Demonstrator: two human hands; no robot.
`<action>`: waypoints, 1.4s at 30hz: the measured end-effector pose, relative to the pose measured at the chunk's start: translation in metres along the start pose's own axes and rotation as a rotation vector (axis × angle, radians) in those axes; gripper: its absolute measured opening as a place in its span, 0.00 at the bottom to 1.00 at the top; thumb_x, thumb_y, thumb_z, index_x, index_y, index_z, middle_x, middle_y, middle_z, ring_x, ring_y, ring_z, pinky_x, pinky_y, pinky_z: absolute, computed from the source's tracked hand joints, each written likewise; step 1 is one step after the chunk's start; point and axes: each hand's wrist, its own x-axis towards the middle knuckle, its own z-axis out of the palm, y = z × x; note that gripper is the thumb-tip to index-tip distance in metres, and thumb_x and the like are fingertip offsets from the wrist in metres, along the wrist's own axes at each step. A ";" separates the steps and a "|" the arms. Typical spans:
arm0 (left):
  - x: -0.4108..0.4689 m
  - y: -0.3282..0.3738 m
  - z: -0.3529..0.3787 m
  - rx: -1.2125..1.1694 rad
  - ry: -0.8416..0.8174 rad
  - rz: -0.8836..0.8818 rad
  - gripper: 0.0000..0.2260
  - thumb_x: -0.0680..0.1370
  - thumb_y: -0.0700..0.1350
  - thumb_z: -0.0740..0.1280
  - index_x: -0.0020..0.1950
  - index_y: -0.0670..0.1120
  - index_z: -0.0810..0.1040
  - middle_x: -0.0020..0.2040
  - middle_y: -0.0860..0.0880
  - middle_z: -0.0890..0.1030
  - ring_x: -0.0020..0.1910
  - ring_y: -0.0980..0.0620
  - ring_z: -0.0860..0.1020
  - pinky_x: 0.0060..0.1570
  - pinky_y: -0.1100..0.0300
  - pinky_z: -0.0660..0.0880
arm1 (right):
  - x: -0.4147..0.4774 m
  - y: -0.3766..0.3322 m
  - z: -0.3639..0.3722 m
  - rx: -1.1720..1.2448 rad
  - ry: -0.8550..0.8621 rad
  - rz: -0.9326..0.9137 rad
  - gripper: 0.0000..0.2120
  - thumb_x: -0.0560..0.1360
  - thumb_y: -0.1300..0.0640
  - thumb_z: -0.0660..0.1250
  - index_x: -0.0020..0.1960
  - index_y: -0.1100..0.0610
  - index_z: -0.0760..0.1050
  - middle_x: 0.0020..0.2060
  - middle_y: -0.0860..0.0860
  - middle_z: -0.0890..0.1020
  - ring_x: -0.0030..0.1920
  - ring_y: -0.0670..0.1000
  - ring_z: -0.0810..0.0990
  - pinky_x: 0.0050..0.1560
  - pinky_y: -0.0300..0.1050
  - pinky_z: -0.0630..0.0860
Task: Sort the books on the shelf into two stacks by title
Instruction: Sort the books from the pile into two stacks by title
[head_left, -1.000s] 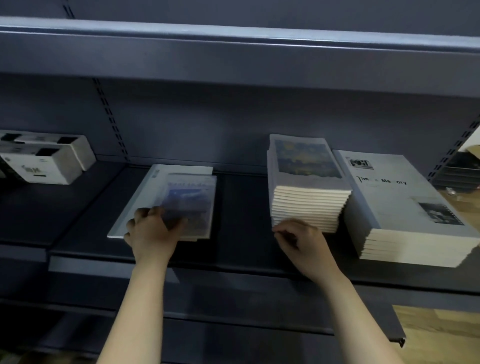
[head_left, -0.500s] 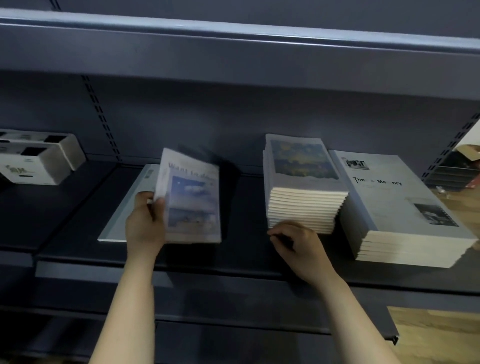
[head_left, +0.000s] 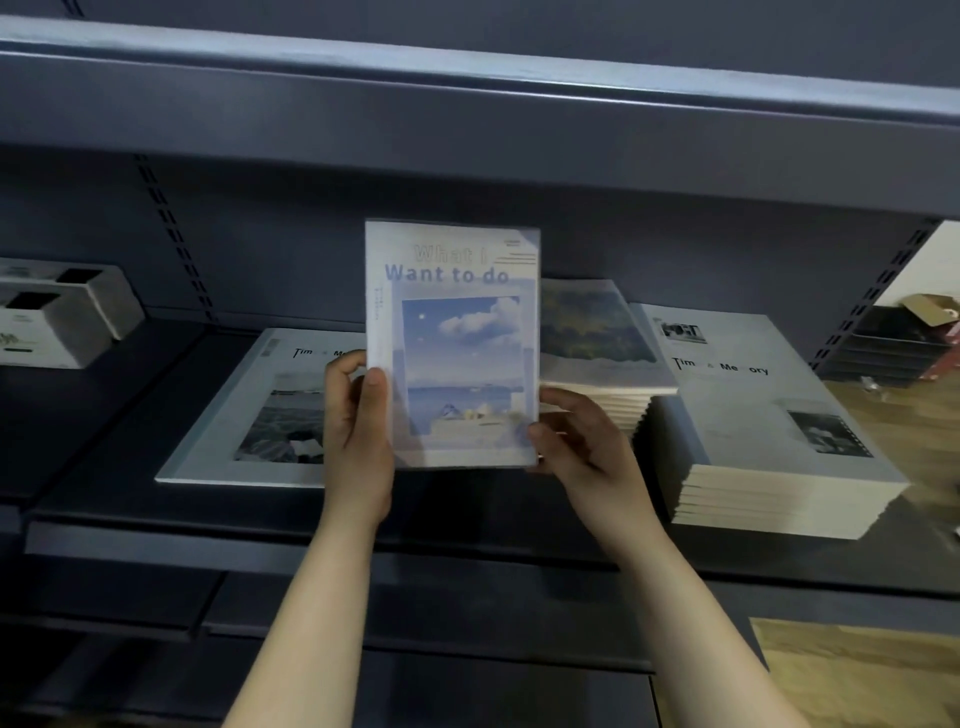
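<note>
A small pale-blue book titled "What I Want to do" (head_left: 457, 353) is held upright in front of the shelf. My left hand (head_left: 358, 431) grips its left edge and my right hand (head_left: 582, 447) holds its lower right corner. Flat on the shelf behind my left hand lies a single large "Time Memory" book (head_left: 249, 410). Partly hidden behind the held book stands a stack of small books (head_left: 602, 343). To its right sits a stack of large "Time Memory" books (head_left: 769, 431).
Two white boxes (head_left: 57, 317) stand on the shelf at the far left. An upper shelf (head_left: 467, 104) hangs over the books. The dark shelf board's front edge (head_left: 182, 545) runs below my hands. Wooden floor (head_left: 883, 675) shows at the lower right.
My left hand lifted the small book off the large one and carried it right and upright. My right hand left the foot of the small stack and took hold of the book.
</note>
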 end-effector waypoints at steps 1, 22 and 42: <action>-0.001 0.001 0.003 -0.016 -0.006 -0.006 0.07 0.82 0.44 0.57 0.53 0.55 0.71 0.38 0.64 0.75 0.38 0.64 0.72 0.38 0.71 0.71 | 0.000 -0.002 -0.003 0.028 0.006 0.024 0.13 0.76 0.61 0.68 0.58 0.50 0.76 0.49 0.50 0.83 0.50 0.49 0.82 0.47 0.51 0.82; -0.013 -0.045 0.033 0.292 -0.270 -0.011 0.07 0.82 0.45 0.58 0.52 0.52 0.76 0.42 0.51 0.80 0.41 0.54 0.80 0.43 0.60 0.78 | 0.004 -0.026 -0.077 0.058 0.306 0.003 0.10 0.80 0.63 0.60 0.57 0.58 0.78 0.48 0.52 0.83 0.39 0.47 0.81 0.35 0.41 0.79; -0.018 -0.075 0.038 0.893 -0.365 0.173 0.06 0.78 0.46 0.63 0.53 0.49 0.78 0.53 0.50 0.78 0.55 0.47 0.73 0.54 0.53 0.64 | 0.015 -0.020 -0.102 -0.621 0.202 -0.001 0.30 0.59 0.46 0.80 0.59 0.46 0.76 0.55 0.45 0.79 0.55 0.48 0.76 0.53 0.42 0.73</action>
